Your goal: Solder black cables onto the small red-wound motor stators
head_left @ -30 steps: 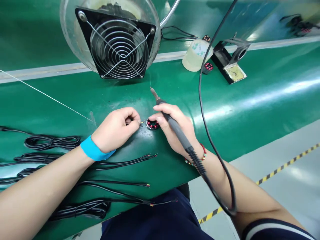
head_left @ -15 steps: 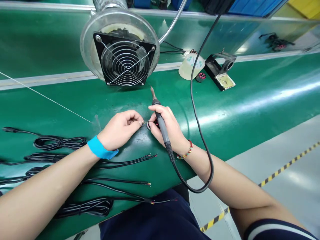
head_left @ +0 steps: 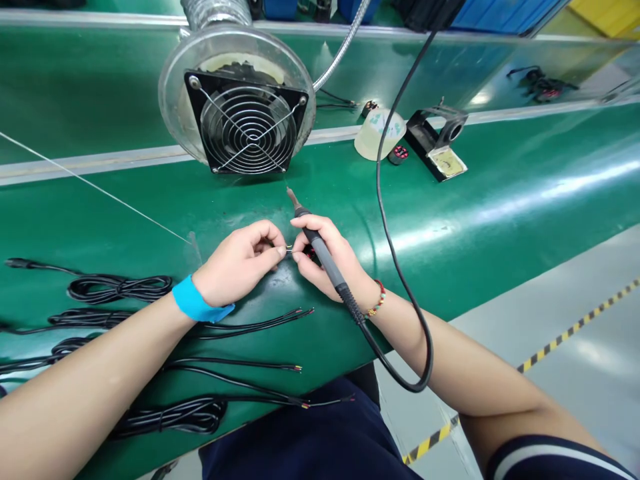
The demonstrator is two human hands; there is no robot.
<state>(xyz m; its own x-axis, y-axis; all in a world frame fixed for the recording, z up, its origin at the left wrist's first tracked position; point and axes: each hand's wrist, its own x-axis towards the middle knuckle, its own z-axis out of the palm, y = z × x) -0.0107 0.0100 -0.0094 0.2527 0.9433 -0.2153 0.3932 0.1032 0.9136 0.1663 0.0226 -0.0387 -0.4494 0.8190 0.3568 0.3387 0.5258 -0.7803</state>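
My left hand [head_left: 246, 257], with a blue wrist band, is pinched closed on the thin end of a cable wire [head_left: 289, 250]. My right hand [head_left: 333, 257] grips a soldering iron [head_left: 326, 258], its tip pointing up and left, away from the wire. The thumb and fingers of that same hand also hold a small dark round part with red spots [head_left: 311, 253], mostly hidden behind them. Both sets of fingertips almost meet at the wire. Coiled black cables [head_left: 120, 285] with stripped ends lie beside and below my left forearm.
A fume extractor fan [head_left: 250, 130] stands behind my hands. To the right are a translucent roll [head_left: 380, 135], a small round part with red spots [head_left: 399, 155] and an iron stand [head_left: 440, 143] with a sponge. The iron's black cord [head_left: 383, 200] loops over my right forearm.
The soldering iron has tilted further left, its tip now lower and more to the left. My right fingers have drawn closer to my left fingertips at the wire.
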